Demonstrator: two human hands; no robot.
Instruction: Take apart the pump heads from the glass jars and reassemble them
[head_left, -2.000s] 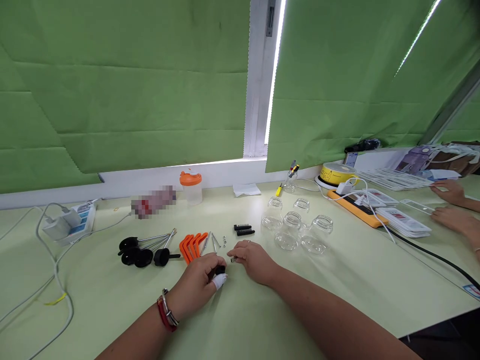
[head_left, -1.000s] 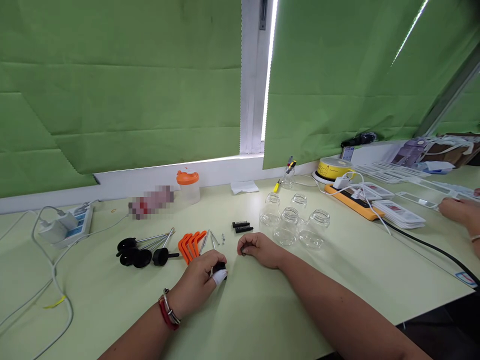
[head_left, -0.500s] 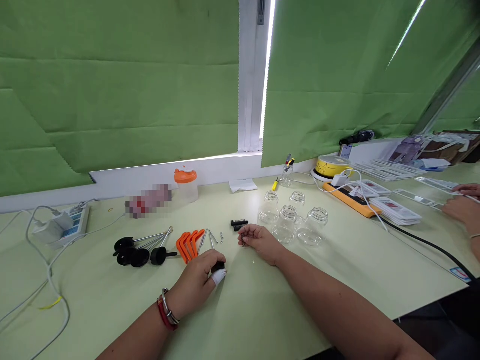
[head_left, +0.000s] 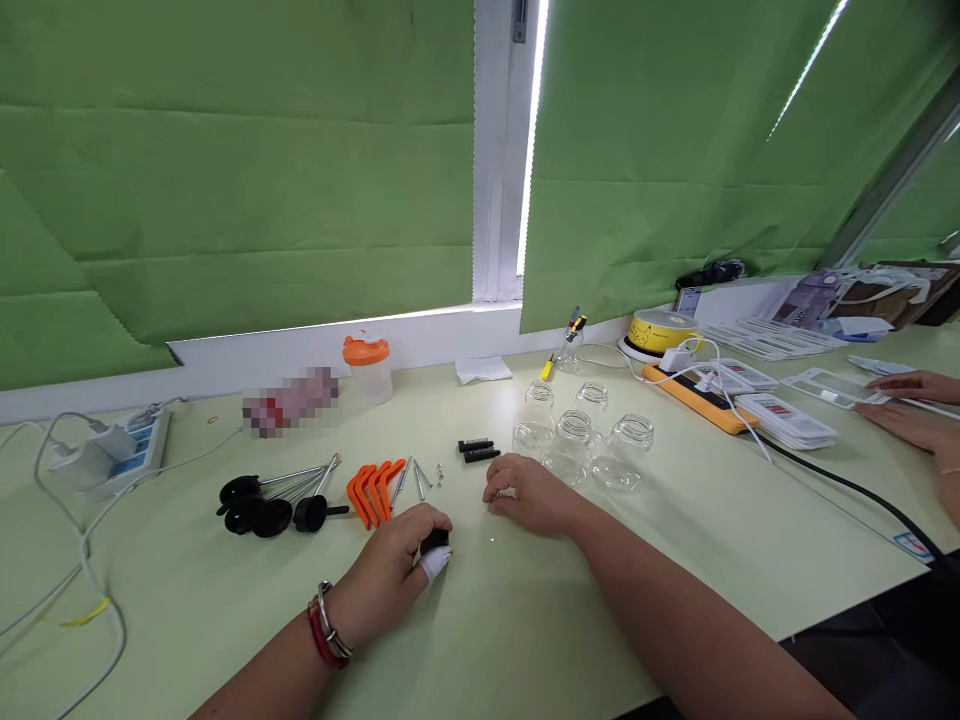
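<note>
A small black part (head_left: 435, 541) is gripped in my left hand (head_left: 401, 560), whose thumb has a white wrapping. My right hand (head_left: 534, 495) has its fingers curled round a small spring (head_left: 504, 495), just above the table. Two black pieces with springs (head_left: 478, 451) lie beyond my right fingertips. Orange curved handles (head_left: 374, 490), long screws (head_left: 420, 480) and tiny nuts (head_left: 439, 475) lie beyond my left hand. Further left are several black round parts with metal rods (head_left: 271, 518). Several clear glass jars (head_left: 571, 440) stand beside my right hand.
An orange-lidded cup (head_left: 368, 368) and a folded paper (head_left: 483, 370) are near the wall. Right of the jars lie an orange power strip (head_left: 697, 398) and white cables. A white power strip (head_left: 131, 455) sits at left. Another person's hands (head_left: 911, 410) work at far right.
My right hand has shifted slightly right, away from the black pieces, with the spring at its fingers. My left hand keeps its grip. The other person's hands have moved with a white frame.
</note>
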